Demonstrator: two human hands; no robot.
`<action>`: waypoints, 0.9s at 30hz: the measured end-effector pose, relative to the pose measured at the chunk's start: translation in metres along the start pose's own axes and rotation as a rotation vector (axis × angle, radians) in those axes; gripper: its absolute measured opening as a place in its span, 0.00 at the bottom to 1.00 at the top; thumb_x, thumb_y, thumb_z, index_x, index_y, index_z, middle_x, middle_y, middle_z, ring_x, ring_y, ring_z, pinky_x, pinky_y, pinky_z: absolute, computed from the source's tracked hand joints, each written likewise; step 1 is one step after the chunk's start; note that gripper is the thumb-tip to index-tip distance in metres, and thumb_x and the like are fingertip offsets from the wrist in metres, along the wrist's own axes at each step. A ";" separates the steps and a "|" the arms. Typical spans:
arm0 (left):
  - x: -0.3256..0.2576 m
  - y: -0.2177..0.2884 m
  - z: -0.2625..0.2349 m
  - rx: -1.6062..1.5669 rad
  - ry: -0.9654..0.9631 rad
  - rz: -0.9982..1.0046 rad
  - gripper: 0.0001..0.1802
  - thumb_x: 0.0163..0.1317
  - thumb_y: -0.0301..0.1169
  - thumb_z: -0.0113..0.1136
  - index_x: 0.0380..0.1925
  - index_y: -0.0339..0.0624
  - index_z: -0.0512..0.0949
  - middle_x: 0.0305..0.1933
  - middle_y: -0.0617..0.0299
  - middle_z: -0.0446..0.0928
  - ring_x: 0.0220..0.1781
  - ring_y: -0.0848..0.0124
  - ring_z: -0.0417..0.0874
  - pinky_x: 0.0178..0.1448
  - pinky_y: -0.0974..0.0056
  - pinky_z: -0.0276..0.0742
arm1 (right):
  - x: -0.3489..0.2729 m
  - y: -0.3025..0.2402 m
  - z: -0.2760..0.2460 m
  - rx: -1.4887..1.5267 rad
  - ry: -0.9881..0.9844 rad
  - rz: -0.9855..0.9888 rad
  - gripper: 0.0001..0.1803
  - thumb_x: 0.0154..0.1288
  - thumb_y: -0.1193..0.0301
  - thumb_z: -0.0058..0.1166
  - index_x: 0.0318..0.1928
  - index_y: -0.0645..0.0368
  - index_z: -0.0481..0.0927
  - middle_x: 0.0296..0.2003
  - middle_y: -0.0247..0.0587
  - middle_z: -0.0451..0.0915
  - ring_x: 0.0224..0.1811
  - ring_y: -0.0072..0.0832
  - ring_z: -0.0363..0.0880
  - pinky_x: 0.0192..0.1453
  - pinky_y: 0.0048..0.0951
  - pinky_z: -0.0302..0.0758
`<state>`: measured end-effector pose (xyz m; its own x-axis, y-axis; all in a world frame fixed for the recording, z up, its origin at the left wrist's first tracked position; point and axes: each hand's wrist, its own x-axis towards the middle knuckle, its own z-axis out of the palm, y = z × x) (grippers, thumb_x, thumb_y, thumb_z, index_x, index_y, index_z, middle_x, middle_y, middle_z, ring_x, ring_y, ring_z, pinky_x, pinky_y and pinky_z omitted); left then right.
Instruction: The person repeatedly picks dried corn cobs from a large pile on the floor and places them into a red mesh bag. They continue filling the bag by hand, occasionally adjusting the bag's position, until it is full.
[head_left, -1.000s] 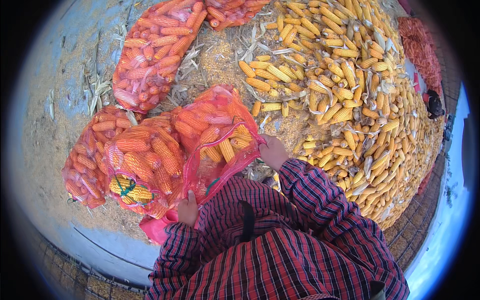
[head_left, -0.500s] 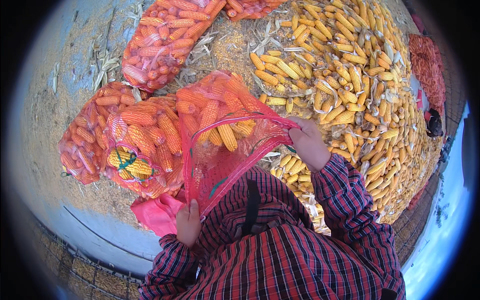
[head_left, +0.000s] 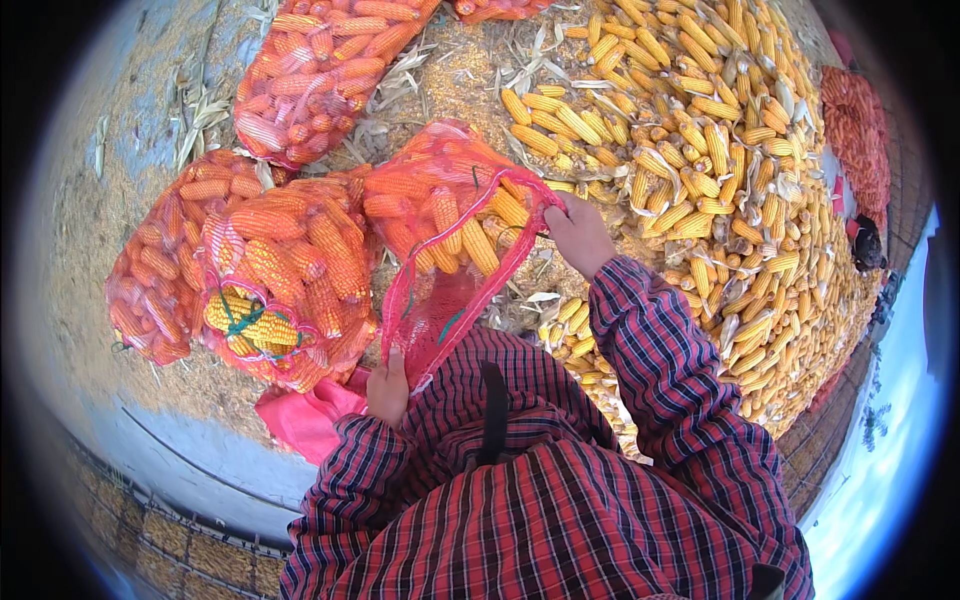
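Red mesh sack [head_left: 450,225], part-filled with corn cobs, at centre just ahead of the body. Mouth held open: left hand [head_left: 388,385] pinching the near rim, fingers closed on the mesh; right hand [head_left: 578,232] gripping the far-right rim, fingers clamped on its edge. Netting soft and floppy, no shape of its own; likely heavy low down from the cobs, prone to sag. Best held at the bunched rim, not the thin mesh wall. Tied full sacks [head_left: 270,280] to the left. Loose cob pile [head_left: 720,170] far right.
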<state>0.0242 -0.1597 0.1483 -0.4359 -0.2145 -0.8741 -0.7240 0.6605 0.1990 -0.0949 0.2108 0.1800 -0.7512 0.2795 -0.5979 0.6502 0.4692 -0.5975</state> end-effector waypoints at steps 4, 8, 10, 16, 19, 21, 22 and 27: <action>-0.004 -0.002 -0.008 0.007 -0.041 0.044 0.35 0.71 0.54 0.46 0.35 0.25 0.80 0.34 0.36 0.78 0.40 0.46 0.79 0.46 0.50 0.72 | -0.014 -0.012 -0.010 -0.143 0.131 0.004 0.27 0.59 0.63 0.58 0.57 0.60 0.74 0.51 0.56 0.75 0.47 0.53 0.79 0.53 0.46 0.75; -0.024 0.006 -0.008 0.110 -0.138 0.047 0.35 0.65 0.56 0.55 0.37 0.25 0.81 0.38 0.30 0.80 0.45 0.38 0.82 0.50 0.44 0.75 | -0.020 -0.040 -0.002 -0.590 0.292 -0.279 0.39 0.52 0.65 0.64 0.65 0.56 0.64 0.57 0.51 0.68 0.58 0.51 0.70 0.62 0.50 0.69; -0.030 0.005 -0.003 0.115 -0.154 0.053 0.36 0.60 0.58 0.59 0.34 0.26 0.81 0.35 0.32 0.81 0.43 0.40 0.84 0.48 0.45 0.76 | -0.010 -0.049 0.020 -0.864 0.159 -0.404 0.39 0.58 0.67 0.60 0.69 0.56 0.61 0.66 0.55 0.62 0.65 0.53 0.65 0.69 0.53 0.63; -0.030 -0.005 0.014 0.032 -0.437 -0.072 0.26 0.56 0.49 0.60 0.34 0.32 0.84 0.34 0.39 0.83 0.43 0.47 0.86 0.47 0.48 0.78 | 0.033 0.015 0.066 -0.914 -0.498 0.280 0.29 0.67 0.68 0.51 0.67 0.62 0.68 0.67 0.57 0.66 0.70 0.49 0.67 0.66 0.40 0.73; -0.050 0.020 0.017 0.194 -0.371 0.079 0.24 0.58 0.47 0.54 0.34 0.35 0.85 0.34 0.38 0.82 0.42 0.45 0.85 0.47 0.46 0.78 | 0.027 0.047 0.057 -0.805 -0.456 0.440 0.17 0.66 0.68 0.48 0.48 0.65 0.84 0.46 0.52 0.85 0.52 0.38 0.84 0.52 0.31 0.80; -0.066 0.052 0.015 0.214 -0.349 0.218 0.23 0.61 0.44 0.49 0.31 0.33 0.83 0.33 0.37 0.81 0.40 0.43 0.84 0.48 0.44 0.77 | 0.040 0.039 0.036 -0.039 -0.228 0.587 0.16 0.66 0.66 0.48 0.43 0.65 0.83 0.38 0.48 0.84 0.45 0.41 0.84 0.46 0.38 0.79; -0.078 0.069 0.014 0.197 -0.317 0.276 0.23 0.61 0.44 0.49 0.30 0.33 0.83 0.33 0.38 0.81 0.40 0.43 0.84 0.48 0.44 0.77 | 0.047 0.025 0.026 0.327 -0.094 0.557 0.16 0.65 0.65 0.50 0.39 0.66 0.83 0.31 0.45 0.83 0.40 0.39 0.83 0.40 0.38 0.77; -0.130 0.080 -0.041 -0.011 -0.290 0.250 0.20 0.63 0.39 0.48 0.31 0.31 0.80 0.30 0.37 0.80 0.38 0.40 0.82 0.47 0.44 0.76 | 0.023 -0.061 -0.015 -0.241 -0.252 0.001 0.14 0.61 0.79 0.43 0.40 0.69 0.83 0.27 0.42 0.80 0.32 0.31 0.78 0.37 0.33 0.74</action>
<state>0.0013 -0.1089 0.2962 -0.4319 0.1660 -0.8865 -0.6208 0.6584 0.4257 -0.1533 0.2011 0.2112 -0.6792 0.0782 -0.7298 0.5827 0.6620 -0.4714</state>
